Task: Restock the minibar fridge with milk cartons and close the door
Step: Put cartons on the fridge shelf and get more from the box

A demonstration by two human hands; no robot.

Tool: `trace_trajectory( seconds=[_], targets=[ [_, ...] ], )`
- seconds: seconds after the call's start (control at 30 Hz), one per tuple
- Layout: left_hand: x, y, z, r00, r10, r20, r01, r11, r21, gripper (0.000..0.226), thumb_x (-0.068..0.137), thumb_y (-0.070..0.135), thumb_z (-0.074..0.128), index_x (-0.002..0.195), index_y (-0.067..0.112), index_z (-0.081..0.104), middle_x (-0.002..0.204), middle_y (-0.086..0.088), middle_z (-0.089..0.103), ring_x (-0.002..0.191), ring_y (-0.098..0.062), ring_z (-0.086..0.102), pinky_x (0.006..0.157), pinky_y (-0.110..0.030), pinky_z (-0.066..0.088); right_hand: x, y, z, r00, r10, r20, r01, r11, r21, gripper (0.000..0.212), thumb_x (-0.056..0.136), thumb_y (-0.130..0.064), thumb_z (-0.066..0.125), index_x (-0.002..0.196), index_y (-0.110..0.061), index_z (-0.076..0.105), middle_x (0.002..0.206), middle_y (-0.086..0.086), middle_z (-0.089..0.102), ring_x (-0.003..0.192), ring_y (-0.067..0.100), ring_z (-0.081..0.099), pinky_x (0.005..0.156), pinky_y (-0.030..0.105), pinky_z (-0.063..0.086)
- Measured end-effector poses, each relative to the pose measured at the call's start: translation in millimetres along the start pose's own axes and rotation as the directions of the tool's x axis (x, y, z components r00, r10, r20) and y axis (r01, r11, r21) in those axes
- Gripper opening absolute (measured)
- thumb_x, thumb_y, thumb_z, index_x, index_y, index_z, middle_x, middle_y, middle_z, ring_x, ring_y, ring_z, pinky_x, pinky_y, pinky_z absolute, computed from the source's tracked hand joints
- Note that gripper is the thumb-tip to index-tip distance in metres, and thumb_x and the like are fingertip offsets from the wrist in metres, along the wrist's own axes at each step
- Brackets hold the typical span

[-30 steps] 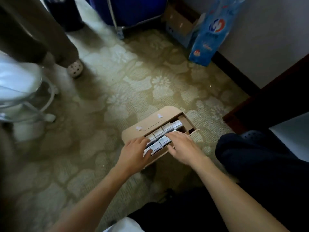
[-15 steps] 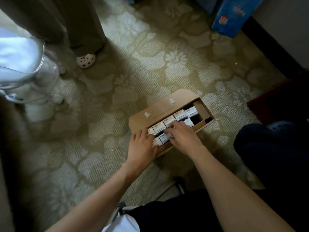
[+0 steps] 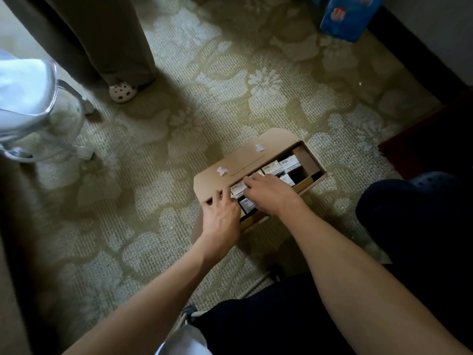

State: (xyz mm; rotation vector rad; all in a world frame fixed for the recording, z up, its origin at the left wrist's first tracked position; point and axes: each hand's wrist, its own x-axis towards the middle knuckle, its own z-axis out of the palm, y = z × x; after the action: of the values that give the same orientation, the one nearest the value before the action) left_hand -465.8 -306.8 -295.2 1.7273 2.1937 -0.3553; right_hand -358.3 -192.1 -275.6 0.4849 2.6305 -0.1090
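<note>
Room floor: pale green carpet (image 3: 179, 73) with a large floral pattern, dimly lit, seen from above.

Item 1. Milk cartons (image 3: 280, 165): small white-topped packs, stood upright in two rows inside item 2, the labels too small to read. Dark open cells showed at the right end of the rows.

Item 2. Cardboard box (image 3: 304, 160): long, shallow and brown, set on the carpet at a slant just beyond the person's knees. Its flap (image 3: 238, 162) lay folded back on the far side, with two torn white patches on it.

Item 3. Right hand (image 3: 272, 194): palm down over the middle of the rows, fingers (image 3: 249, 181) bent over the carton tops. Whether they gripped a carton could not be told.

Item 4. Left hand (image 3: 221, 219): at the box's left end, fingers (image 3: 225, 197) bent, with the tips at the flap's edge and beside the end carton. Whether they pinched anything could not be told.

Item 5. Dark trousers (image 3: 422, 226): the person's own, near right, the knee just right of the box.

Item 6. Dark wooden furniture (image 3: 435, 142): right edge, beyond the knee.

Item 7. Blue printed package (image 3: 345, 19): far right, against a dark skirting board (image 3: 409, 55).

Item 8. Second person: olive trouser legs (image 3: 102, 34) and a pale perforated clog (image 3: 122, 92), far left, well apart from the box.

Item 9. Clear-framed stand (image 3: 64, 111) carrying something white, on the left edge.
</note>
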Motion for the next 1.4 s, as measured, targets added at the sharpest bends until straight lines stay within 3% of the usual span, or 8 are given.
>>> trace_trajectory(
  seconds=[0.1,0.23,0.4,0.57,0.77,0.9,1.1,1.4],
  targets=[
    [3,-6,0,0.999,0.023,-0.043,-0.024,0.999,-0.040,0.041,0.081,0.053,0.068,0.095,0.015,0.064,0.118,-0.004,0.046,0.100,-0.026,0.045,0.071,-0.043,0.046,-3,-1,-2,0.999,0.038,-0.023,-0.037,0.997,0.065,0.032,0.087,-0.013,0.070,0.118,-0.012,0.064,0.128,0.005,0.052,0.117,0.025,0.050,0.091,0.040,0.051],
    [-1,-14,-18,0.999,0.034,-0.014,-0.035,0.995,-0.096,0.070,0.073,0.082,0.047,0.099,0.018,0.061,0.105,0.000,0.051,0.092,-0.021,0.048,0.081,-0.044,0.047,-15,-4,-14,0.990,0.143,-0.001,-0.136,0.947,0.290,0.035,0.083,-0.014,0.074,0.115,-0.014,0.060,0.115,0.004,0.056,0.101,0.023,0.056,0.085,0.038,0.050],
    [-16,-15,-56,0.994,0.083,-0.065,-0.095,0.971,-0.219,0.064,0.074,0.065,0.070,0.122,0.026,0.054,0.108,0.005,0.064,0.093,-0.017,0.060,0.068,-0.027,0.040,-42,2,-45,0.970,0.243,0.004,-0.216,0.852,0.477,0.033,0.079,-0.021,0.074,0.108,-0.020,0.058,0.099,0.000,0.062,0.085,0.023,0.059,0.075,0.036,0.050],
    [-27,-14,-106,0.983,0.162,-0.092,-0.173,0.977,-0.124,0.045,0.071,0.064,0.068,0.097,0.032,0.051,0.092,0.010,0.061,0.074,-0.013,0.055,0.058,-0.031,0.041,-80,7,-71,0.941,0.327,-0.087,-0.210,0.765,0.609,0.030,0.077,-0.025,0.074,0.101,-0.020,0.056,0.093,0.001,0.062,0.082,0.023,0.061,0.064,0.035,0.047],
    [-35,25,-170,0.908,0.327,-0.260,-0.371,0.917,-0.143,0.035,0.071,0.057,0.068,0.096,0.036,0.056,0.086,0.016,0.063,0.075,-0.003,0.058,0.058,-0.029,0.049,-162,28,-95,0.850,0.487,-0.199,-0.227,0.682,0.696,0.029,0.078,-0.031,0.076,0.095,-0.028,0.053,0.087,-0.009,0.058,0.074,0.009,0.057,0.061,0.031,0.049],
    [-37,73,-215,0.828,0.440,-0.348,-0.529,0.818,-0.225,0.029,0.074,0.048,0.070,0.099,0.036,0.059,0.090,0.018,0.064,0.080,-0.002,0.060,0.065,-0.031,0.054,-228,49,-110,0.740,0.622,-0.256,-0.281,0.632,0.722,0.030,0.074,-0.039,0.073,0.097,-0.030,0.056,0.092,-0.011,0.061,0.081,0.010,0.059,0.072,0.038,0.054],
    [-27,153,-268,0.609,0.630,-0.483,-0.793,0.510,-0.334,0.030,0.077,0.035,0.074,0.104,0.028,0.064,0.100,0.015,0.061,0.093,-0.005,0.059,0.073,-0.036,0.058,-329,80,-122,0.498,0.784,-0.370,-0.334,0.568,0.752,0.031,0.072,-0.037,0.073,0.099,-0.032,0.061,0.097,-0.018,0.060,0.086,0.002,0.057,0.076,0.025,0.049],
    [-13,302,-303,0.367,0.760,-0.537,-0.928,0.256,-0.272,0.028,0.080,0.026,0.077,0.105,0.025,0.064,0.103,0.014,0.059,0.093,-0.003,0.059,0.075,-0.037,0.058,-443,118,-83,0.189,0.886,-0.423,-0.397,0.463,0.792,0.032,0.075,-0.035,0.076,0.104,-0.033,0.062,0.099,-0.019,0.061,0.089,0.006,0.060,0.078,0.037,0.053]
  ],
)
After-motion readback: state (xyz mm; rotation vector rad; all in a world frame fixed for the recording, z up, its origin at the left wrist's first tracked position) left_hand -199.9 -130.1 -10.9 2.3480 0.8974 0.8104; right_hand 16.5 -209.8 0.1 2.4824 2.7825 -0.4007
